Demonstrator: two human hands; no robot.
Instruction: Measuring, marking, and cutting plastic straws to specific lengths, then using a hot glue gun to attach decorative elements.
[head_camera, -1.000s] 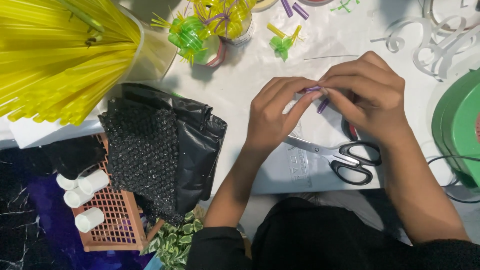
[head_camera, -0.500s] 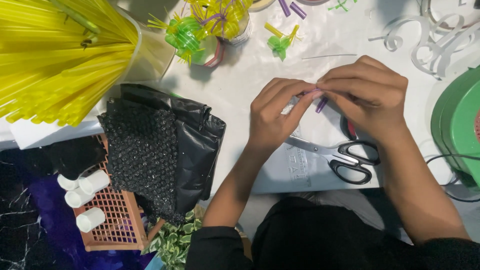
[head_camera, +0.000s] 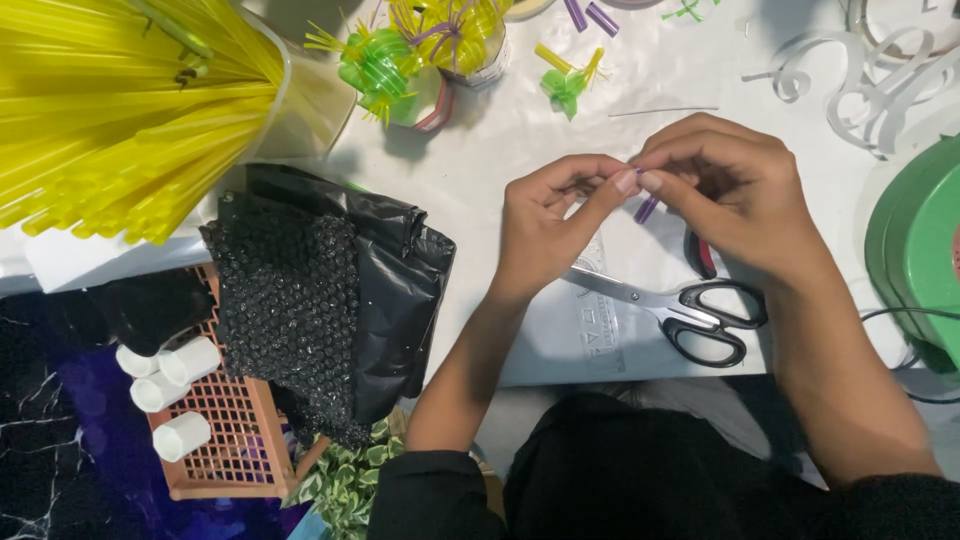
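A short purple plastic straw piece (head_camera: 646, 208) is pinched between the fingertips of the left hand (head_camera: 550, 225) and the right hand (head_camera: 735, 195), held just above the white tabletop (head_camera: 500, 140). Black-handled metal scissors (head_camera: 680, 310) are seen lying just below both hands. A bundle of long yellow plastic straws (head_camera: 110, 100) is noted far left, well apart.

The purple straw piece (head_camera: 646, 209) is mostly hidden by the fingertips (head_camera: 628, 181) of both hands. The green roll (head_camera: 920, 250) (right edge) and yellow straws (head_camera: 110, 110) run out of frame.
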